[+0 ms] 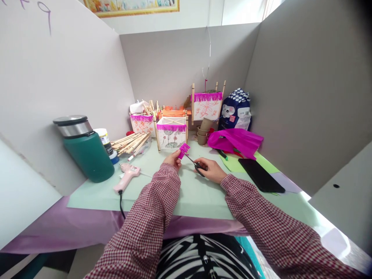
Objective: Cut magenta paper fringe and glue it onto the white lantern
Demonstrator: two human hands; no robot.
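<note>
Between the fingers of my left hand (174, 159) is a small piece of magenta paper (184, 150), with slits along its upper edge. My right hand (211, 169) is closed round the dark handles of a pair of scissors (198, 167). The blades point left and reach the lower right edge of the paper; whether they are cutting into it is too small to tell. Just behind the paper stands a white lantern (172, 135) with stick corner posts, a drawn pattern and a magenta fringe along its top.
Left of my arms lie a pink glue gun (128, 177), a leaning green bottle (88, 155) and a bundle of wooden sticks (133, 143). To the right are magenta paper (236, 140) and a black phone (260, 175). Another fringed lantern (207, 107) is at the back. Grey partitions (186, 66) enclose the table.
</note>
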